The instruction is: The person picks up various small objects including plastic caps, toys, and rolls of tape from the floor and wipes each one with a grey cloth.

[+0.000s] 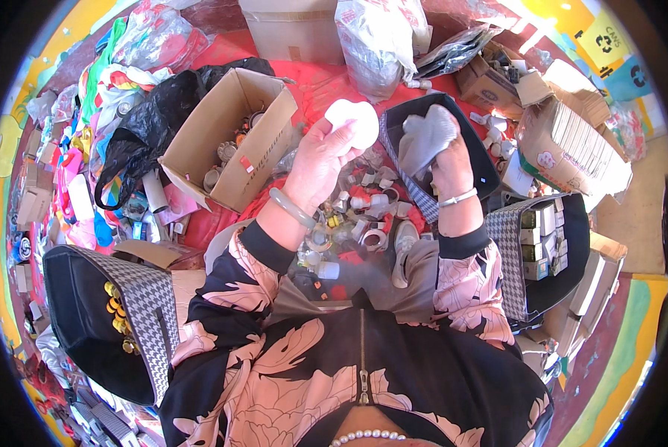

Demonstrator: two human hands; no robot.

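My left hand (317, 158) is closed on a white rounded piece (356, 121), bright and with little detail showing, so its kind is unclear. My right hand (453, 165) grips a bunched grey cloth (426, 138), which hangs over a dark fabric bin (469, 125). Both hands are raised in front of me, apart from each other. Below and between them lies a heap of small items (372, 238), with white rolls, caps and red pieces among them.
At left stand an open cardboard box (263, 160) holding small round items and a houndstooth bin (144, 298) with yellow pieces. Small boxes fill another houndstooth bin (507, 261) at right. A packed carton (542, 149) and a plastic bag (375, 52) stand farther off.
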